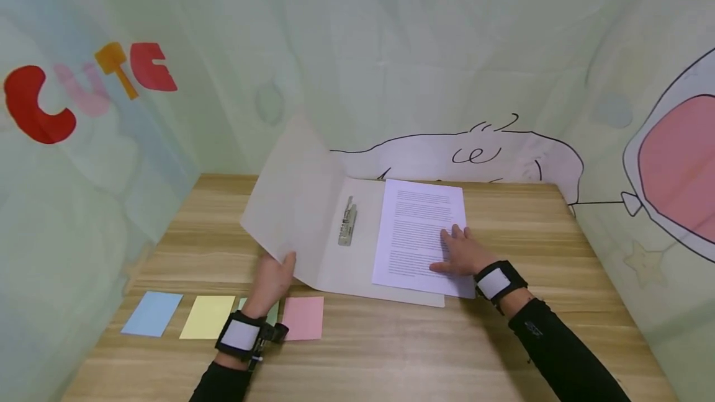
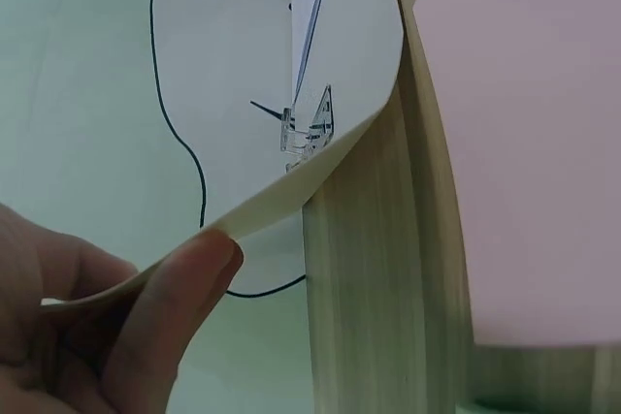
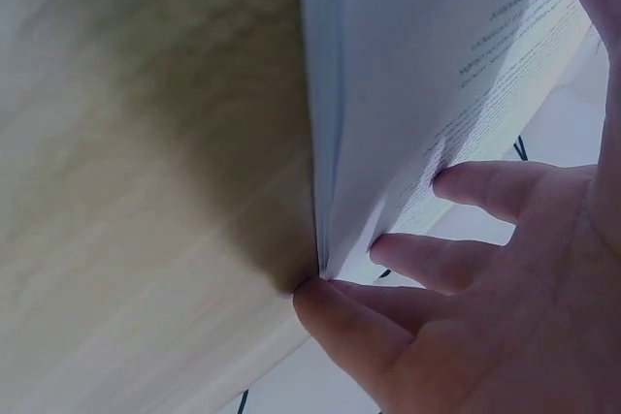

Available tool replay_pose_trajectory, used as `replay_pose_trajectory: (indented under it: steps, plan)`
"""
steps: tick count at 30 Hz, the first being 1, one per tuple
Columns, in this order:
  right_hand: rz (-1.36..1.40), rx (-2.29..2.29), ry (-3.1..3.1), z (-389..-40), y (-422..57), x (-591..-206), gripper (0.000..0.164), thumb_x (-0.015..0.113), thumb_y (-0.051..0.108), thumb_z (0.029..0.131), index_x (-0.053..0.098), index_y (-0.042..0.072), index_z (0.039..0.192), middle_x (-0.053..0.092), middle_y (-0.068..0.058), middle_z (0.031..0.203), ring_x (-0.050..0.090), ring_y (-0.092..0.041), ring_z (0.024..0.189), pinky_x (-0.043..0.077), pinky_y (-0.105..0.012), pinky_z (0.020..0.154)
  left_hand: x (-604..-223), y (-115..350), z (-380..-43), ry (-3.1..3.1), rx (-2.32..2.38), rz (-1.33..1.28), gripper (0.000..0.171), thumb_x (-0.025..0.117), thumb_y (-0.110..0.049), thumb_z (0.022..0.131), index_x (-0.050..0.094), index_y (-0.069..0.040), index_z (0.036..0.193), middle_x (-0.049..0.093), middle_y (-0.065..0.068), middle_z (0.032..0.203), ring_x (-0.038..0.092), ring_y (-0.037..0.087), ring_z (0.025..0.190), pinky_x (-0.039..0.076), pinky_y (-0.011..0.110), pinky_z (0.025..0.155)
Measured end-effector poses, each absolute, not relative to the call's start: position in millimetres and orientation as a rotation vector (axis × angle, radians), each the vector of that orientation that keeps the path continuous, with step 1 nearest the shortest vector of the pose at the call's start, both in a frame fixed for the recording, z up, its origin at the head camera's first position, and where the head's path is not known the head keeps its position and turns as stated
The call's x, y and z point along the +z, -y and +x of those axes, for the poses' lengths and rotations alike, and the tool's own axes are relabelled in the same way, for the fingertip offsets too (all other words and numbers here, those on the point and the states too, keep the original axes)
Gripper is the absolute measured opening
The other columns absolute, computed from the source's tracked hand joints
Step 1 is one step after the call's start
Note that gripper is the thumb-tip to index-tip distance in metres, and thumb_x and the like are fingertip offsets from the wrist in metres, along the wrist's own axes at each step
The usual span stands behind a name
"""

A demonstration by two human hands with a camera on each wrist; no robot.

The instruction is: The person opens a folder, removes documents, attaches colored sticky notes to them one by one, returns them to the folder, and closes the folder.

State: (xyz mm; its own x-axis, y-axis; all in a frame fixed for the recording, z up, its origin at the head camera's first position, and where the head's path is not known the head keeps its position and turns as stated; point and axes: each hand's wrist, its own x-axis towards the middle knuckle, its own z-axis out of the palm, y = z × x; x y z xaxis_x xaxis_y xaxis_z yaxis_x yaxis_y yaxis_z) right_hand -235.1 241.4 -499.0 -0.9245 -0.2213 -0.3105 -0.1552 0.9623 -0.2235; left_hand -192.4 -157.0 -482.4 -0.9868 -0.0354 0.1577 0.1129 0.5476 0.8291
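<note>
A pale file folder (image 1: 357, 272) lies opened on the table, a metal lever clip (image 1: 347, 225) fixed near its spine. My left hand (image 1: 272, 284) pinches the lower edge of the raised front cover (image 1: 296, 209) between thumb and fingers; the left wrist view shows the thumb (image 2: 189, 278) on the board. On the folder's right half rests a stack of printed sheets (image 1: 416, 228), reaching past the folder's right edge. My right hand (image 1: 466, 254) touches the sheets with spread fingers. In the right wrist view, one fingertip (image 3: 320, 302) is at the stack's edge.
Along the front left lie a blue paper square (image 1: 152, 314), a yellow one (image 1: 208, 317), a green one (image 1: 272, 314) partly behind my left wrist, and a pink one (image 1: 303, 318). A printed curtain (image 1: 357, 67) hangs behind the wooden table (image 1: 380, 352).
</note>
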Motion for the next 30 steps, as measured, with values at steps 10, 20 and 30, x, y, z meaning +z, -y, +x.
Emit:
replay_pose_trajectory:
  steps: [10, 20, 30]
  plan:
    - [-0.305, -0.284, -2.770, -235, -244, -497, 0.100, 0.068, 0.059, 0.078, 0.029, -0.006, 0.144, 0.015, -0.036, 0.147, 0.014, -0.056, 0.132, 0.021, -0.059, 0.104, -486, 178, -193, 2.613, -1.367, -0.045, 0.024, 0.049, -0.004, 0.093, 0.058, 0.013, 0.107, 0.064, 0.027, 0.093, 0.061, 0.031, 0.082, 0.049, 0.044, 0.071]
    - [-0.333, -0.283, -2.770, -234, -251, -494, 0.100, 0.068, 0.057, 0.078, 0.030, -0.007, 0.143, 0.017, -0.037, 0.146, 0.013, -0.054, 0.133, 0.017, -0.059, 0.105, -488, 191, -188, 2.640, -1.420, 0.070, 0.034, 0.048, -0.009, 0.096, 0.050, 0.015, 0.120, 0.059, 0.034, 0.110, 0.059, 0.041, 0.101, 0.046, 0.051, 0.083]
    - [-0.298, -0.293, -2.742, -231, -247, -488, 0.100, 0.068, 0.057, 0.078, 0.028, -0.005, 0.145, 0.015, -0.035, 0.148, 0.012, -0.055, 0.133, 0.019, -0.060, 0.104, -482, 224, -187, 2.651, -1.384, 0.110, 0.034, 0.044, -0.010, 0.097, 0.048, 0.014, 0.122, 0.057, 0.035, 0.112, 0.057, 0.042, 0.103, 0.045, 0.051, 0.085]
